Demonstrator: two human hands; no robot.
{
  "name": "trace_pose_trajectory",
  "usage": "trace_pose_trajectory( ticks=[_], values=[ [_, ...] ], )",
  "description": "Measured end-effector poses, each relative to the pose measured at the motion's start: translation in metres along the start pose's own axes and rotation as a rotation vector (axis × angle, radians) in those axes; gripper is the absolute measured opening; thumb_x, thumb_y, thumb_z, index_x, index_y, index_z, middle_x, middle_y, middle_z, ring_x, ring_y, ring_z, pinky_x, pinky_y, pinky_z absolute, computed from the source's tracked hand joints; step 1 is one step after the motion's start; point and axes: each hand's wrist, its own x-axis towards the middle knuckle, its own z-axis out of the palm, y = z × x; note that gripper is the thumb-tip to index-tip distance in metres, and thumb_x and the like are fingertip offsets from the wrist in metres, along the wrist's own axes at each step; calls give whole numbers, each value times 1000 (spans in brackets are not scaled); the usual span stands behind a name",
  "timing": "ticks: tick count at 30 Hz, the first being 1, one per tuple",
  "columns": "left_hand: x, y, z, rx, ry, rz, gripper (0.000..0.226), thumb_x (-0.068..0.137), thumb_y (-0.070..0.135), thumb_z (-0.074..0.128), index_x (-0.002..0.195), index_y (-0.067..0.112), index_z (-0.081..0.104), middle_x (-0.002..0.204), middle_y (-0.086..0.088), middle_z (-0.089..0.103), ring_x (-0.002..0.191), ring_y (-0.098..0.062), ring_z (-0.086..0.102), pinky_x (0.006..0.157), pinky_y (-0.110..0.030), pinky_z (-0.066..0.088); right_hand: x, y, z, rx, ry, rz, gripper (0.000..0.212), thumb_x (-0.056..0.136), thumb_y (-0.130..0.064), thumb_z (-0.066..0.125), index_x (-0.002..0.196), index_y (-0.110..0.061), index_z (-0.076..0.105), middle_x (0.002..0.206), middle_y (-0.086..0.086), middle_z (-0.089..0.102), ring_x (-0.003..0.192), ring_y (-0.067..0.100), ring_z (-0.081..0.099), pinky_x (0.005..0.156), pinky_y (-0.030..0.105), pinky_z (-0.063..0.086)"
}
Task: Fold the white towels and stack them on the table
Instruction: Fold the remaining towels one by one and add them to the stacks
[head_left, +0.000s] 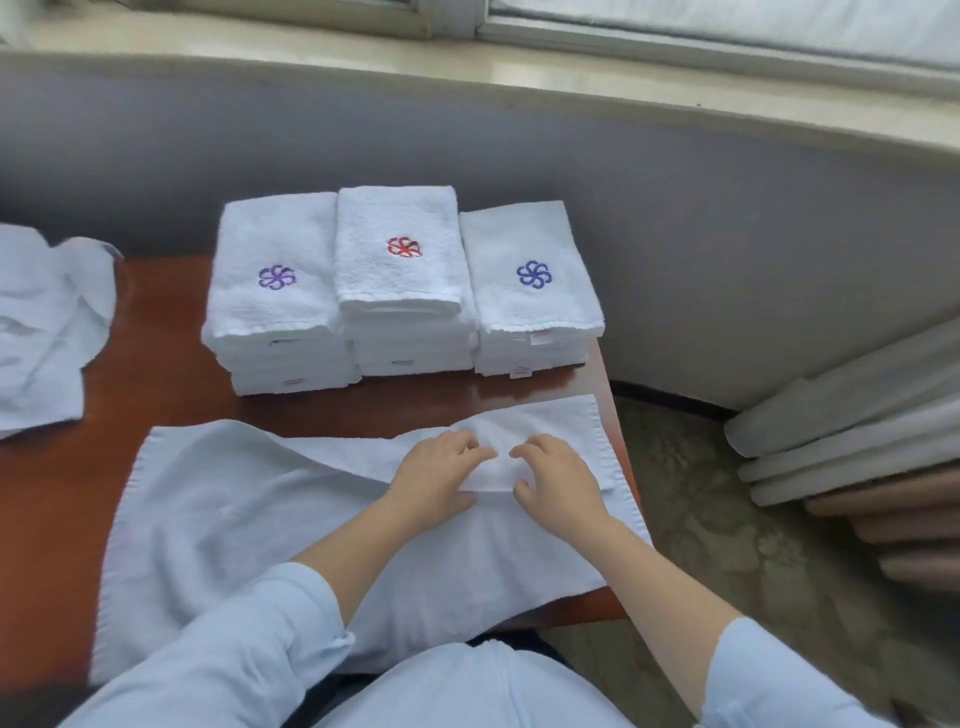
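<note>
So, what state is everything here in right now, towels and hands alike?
Spread towel: laid across the table, right end folded over.
Left hand: curled, pinching the fold.
Right hand: curled, pinching the same fold.
Purple-flower stack: folded, neat.
Red-flower stack: folded, neat.
Blue-flower stack: folded, neat.
Loose towels: crumpled, unfolded, at the table's left.

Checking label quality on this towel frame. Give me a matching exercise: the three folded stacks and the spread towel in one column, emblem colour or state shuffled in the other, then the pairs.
Things:
1. left stack
2. middle stack
3. right stack
4. spread towel

Colour or state:
A. red emblem on top
B. held by the left hand and the right hand
C. blue emblem on top
D. purple emblem on top

Pairs: 1-D, 2-A, 3-C, 4-B.
</note>
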Motion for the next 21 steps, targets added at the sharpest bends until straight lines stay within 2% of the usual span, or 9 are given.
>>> trace_pose_trajectory(
  ticks=[3, 10, 14, 17, 21],
  values=[
    [-33, -26, -9, -20, 106, -162, 56, 78, 29, 76, 131, 25, 60, 120, 1, 57, 108, -23, 54, 84, -31, 42, 18, -35, 5, 26, -51, -129, 43, 89, -21, 57, 132, -20, 57, 131, -4, 53, 126, 17, 45, 98, 27, 39],
    [-96, -87, -28, -52, 155, -411, 57, 83, 35, 72, 137, 28, 52, 129, 5, 49, 121, -15, 47, 89, -27, 40, 47, -131, 28, 13, -177, -340, 51, 88, -22, 58, 138, -16, 52, 135, 1, 53, 126, 21, 46, 106, 31, 35],
    [-129, -135, -36, -77, 182, -496, 54, 85, 34, 70, 136, 29, 52, 130, 5, 49, 123, -16, 47, 93, -30, 42, 61, -185, 53, 15, -199, -346, 56, 89, -23, 57, 143, -18, 46, 142, 1, 49, 131, 22, 42, 114, 42, 29],
    [-161, -177, -44, -45, 150, -540, 55, 87, 38, 68, 138, 31, 49, 132, 6, 47, 124, -16, 45, 95, -30, 42, 71, -230, 73, 7, -213, -314, 61, 88, -23, 57, 146, -19, 41, 146, -1, 45, 136, 20, 38, 119, 43, 20],
    [-200, -233, -52, -22, 160, -578, 54, 87, 37, 68, 137, 30, 49, 129, 6, 48, 120, -16, 48, 93, -29, 42, 86, -286, 98, -16, -188, -275, 68, 88, -23, 56, 152, -18, 31, 147, 0, 43, 137, 20, 36, 119, 44, 19]
  ],
)
